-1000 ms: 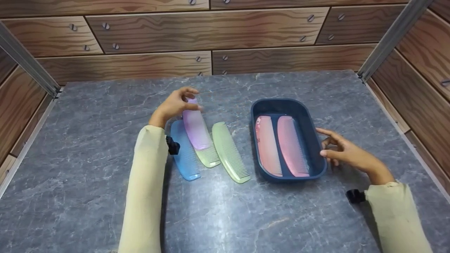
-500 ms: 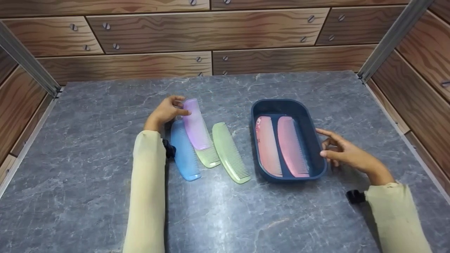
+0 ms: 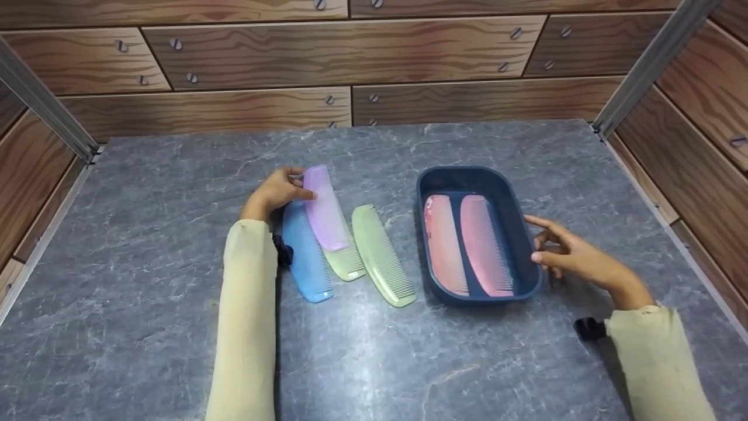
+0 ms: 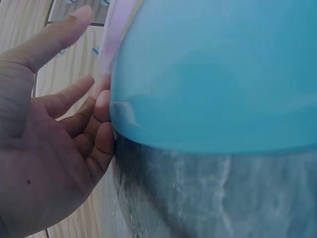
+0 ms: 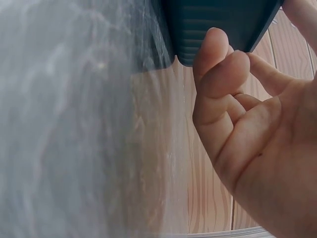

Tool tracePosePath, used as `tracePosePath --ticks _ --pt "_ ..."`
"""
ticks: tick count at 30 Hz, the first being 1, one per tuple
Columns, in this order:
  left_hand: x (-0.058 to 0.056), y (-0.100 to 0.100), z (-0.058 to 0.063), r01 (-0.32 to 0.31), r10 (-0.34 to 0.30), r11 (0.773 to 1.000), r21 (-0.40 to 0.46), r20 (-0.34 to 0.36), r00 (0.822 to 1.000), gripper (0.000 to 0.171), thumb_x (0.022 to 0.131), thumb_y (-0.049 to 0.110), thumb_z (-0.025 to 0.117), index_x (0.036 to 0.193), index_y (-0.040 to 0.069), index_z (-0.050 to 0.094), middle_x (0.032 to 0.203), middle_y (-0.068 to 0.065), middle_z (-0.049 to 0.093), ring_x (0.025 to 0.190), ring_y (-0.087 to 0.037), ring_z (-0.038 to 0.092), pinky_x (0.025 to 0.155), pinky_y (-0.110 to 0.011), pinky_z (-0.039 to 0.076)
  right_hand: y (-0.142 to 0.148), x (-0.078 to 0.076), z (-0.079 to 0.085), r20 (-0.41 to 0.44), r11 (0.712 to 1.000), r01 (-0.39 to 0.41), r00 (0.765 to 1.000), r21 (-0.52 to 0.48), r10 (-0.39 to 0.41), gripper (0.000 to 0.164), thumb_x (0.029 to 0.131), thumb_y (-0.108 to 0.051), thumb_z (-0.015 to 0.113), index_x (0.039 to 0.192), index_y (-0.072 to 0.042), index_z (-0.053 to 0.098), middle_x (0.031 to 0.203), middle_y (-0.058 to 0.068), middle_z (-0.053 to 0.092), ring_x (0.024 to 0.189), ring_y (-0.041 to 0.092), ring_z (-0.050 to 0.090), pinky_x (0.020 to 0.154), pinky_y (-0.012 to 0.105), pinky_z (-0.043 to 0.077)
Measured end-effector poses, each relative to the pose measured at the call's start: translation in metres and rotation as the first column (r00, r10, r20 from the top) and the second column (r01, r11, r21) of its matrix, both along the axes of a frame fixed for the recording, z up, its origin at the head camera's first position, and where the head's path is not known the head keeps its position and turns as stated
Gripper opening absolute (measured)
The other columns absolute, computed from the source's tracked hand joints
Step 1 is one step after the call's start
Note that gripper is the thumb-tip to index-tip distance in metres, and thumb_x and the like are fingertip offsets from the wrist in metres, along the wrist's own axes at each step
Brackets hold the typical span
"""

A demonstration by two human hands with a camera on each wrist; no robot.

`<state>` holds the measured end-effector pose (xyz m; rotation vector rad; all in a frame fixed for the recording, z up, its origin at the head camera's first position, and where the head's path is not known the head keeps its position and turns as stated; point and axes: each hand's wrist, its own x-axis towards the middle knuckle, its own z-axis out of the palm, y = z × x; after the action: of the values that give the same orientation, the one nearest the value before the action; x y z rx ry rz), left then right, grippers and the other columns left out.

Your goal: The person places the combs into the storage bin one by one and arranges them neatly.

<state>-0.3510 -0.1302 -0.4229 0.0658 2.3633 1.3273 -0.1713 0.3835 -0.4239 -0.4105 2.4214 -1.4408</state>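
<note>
In the head view my left hand (image 3: 273,192) is at the left edge of a purple comb (image 3: 326,216), its thumb tip overlapping the comb. The left wrist view shows that thumb held apart, with the fingertips right at the edges of the purple comb (image 4: 115,34) and a blue comb (image 4: 198,94). The purple comb lies over a green comb (image 3: 349,266), hiding most of it. The blue comb (image 3: 307,257) lies to its left. My right hand (image 3: 581,257) touches the right side of a dark blue tray (image 3: 467,175) with thumb and index finger, the other fingers loosely bent.
Inside the tray lie two pink combs, one patterned (image 3: 447,245) and one plain (image 3: 485,245). A second green comb (image 3: 383,257) rests between the pile and the tray. Wood-patterned panels (image 3: 345,52) stand behind the grey marbled table (image 3: 350,362).
My left hand has shifted left and toward me, from above the far end of the purple comb to its left edge. The combs, tray and right hand have stayed put.
</note>
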Motion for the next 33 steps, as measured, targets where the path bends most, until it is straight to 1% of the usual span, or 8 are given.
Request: tracePosePath --ticks 2,6,11,17,21,25,29,33 --pt "-0.001 0.000 0.000 0.000 0.000 1.000 -0.012 0.002 1.000 0.075 0.083 0.016 0.071 0.146 0.001 0.033 0.141 -0.021 0.046 0.128 -0.033 0.045 0.112 -0.046 0.034 0.000 0.000 0.001 0.000 1.000 -0.002 1.000 0.005 0.002 0.064 0.095 -0.005 0.055 0.151 -0.008 0.023 0.100 0.007 0.046 0.063 0.010 0.053 0.054 0.032 0.050" --pt "-0.002 0.001 -0.001 0.027 -0.027 0.999 -0.038 0.000 1.000 0.073 0.084 0.015 0.070 0.145 -0.002 0.035 0.139 -0.022 0.048 0.125 -0.031 0.046 0.112 -0.045 0.034 -0.001 0.000 0.001 0.011 1.000 0.003 1.000 0.012 -0.003 0.065 0.096 -0.006 0.055 0.151 -0.007 0.021 0.103 0.008 0.045 0.063 0.011 0.052 0.054 0.032 0.050" --pt "-0.001 0.003 0.000 0.045 -0.045 0.997 -0.069 0.008 0.999 0.070 0.084 0.015 0.070 0.144 -0.002 0.038 0.136 -0.020 0.048 0.119 -0.027 0.045 0.112 -0.044 0.034 -0.001 0.000 0.002 0.009 1.000 0.002 1.000 0.010 -0.002 0.065 0.096 -0.006 0.055 0.151 -0.006 0.021 0.103 0.009 0.045 0.063 0.012 0.053 0.054 0.033 0.051" --pt "0.000 0.006 0.001 0.033 -0.030 0.993 -0.111 0.032 0.999 0.072 0.084 0.020 0.072 0.144 0.001 0.038 0.140 -0.018 0.045 0.123 -0.029 0.043 0.113 -0.046 0.033 -0.001 0.001 0.001 -0.003 1.000 0.005 1.000 0.009 -0.005 0.065 0.095 -0.005 0.055 0.151 -0.005 0.021 0.102 0.008 0.046 0.062 0.013 0.053 0.054 0.033 0.051" --pt "0.001 0.009 0.002 0.042 -0.038 0.987 -0.153 0.031 0.999 0.076 0.082 0.023 0.074 0.144 0.001 0.037 0.139 -0.018 0.045 0.124 -0.030 0.043 0.112 -0.046 0.034 -0.002 0.001 0.001 0.003 1.000 0.008 1.000 0.003 -0.008 0.065 0.095 -0.005 0.055 0.151 -0.005 0.021 0.102 0.008 0.046 0.062 0.013 0.053 0.054 0.034 0.051" --pt "0.003 0.014 0.003 0.048 -0.044 0.980 -0.192 0.025 0.999 0.082 0.081 0.028 0.076 0.145 -0.001 0.034 0.142 -0.020 0.044 0.130 -0.033 0.043 0.112 -0.047 0.033 -0.002 0.001 0.001 0.008 1.000 0.013 1.000 0.006 -0.013 0.065 0.095 -0.005 0.055 0.150 -0.004 0.021 0.102 0.008 0.047 0.062 0.013 0.052 0.054 0.034 0.051" --pt "0.004 0.019 0.006 0.030 -0.029 0.975 -0.218 0.010 1.000 0.082 0.081 0.029 0.075 0.144 -0.002 0.034 0.144 -0.021 0.044 0.132 -0.034 0.043 0.112 -0.047 0.034 -0.002 0.002 0.001 0.012 1.000 0.015 1.000 0.015 -0.015 0.064 0.096 -0.007 0.055 0.150 -0.004 0.021 0.102 0.006 0.047 0.062 0.014 0.052 0.055 0.033 0.051" --pt "0.004 0.024 0.008 0.002 -0.003 0.964 -0.266 -0.001 1.000 0.080 0.081 0.032 0.075 0.143 -0.002 0.038 0.143 -0.020 0.046 0.129 -0.034 0.046 0.110 -0.046 0.036 -0.002 0.002 0.000 0.016 1.000 0.016 1.000 0.022 -0.016 0.064 0.096 -0.007 0.055 0.151 -0.005 0.021 0.103 0.006 0.046 0.062 0.015 0.052 0.055 0.034 0.051"
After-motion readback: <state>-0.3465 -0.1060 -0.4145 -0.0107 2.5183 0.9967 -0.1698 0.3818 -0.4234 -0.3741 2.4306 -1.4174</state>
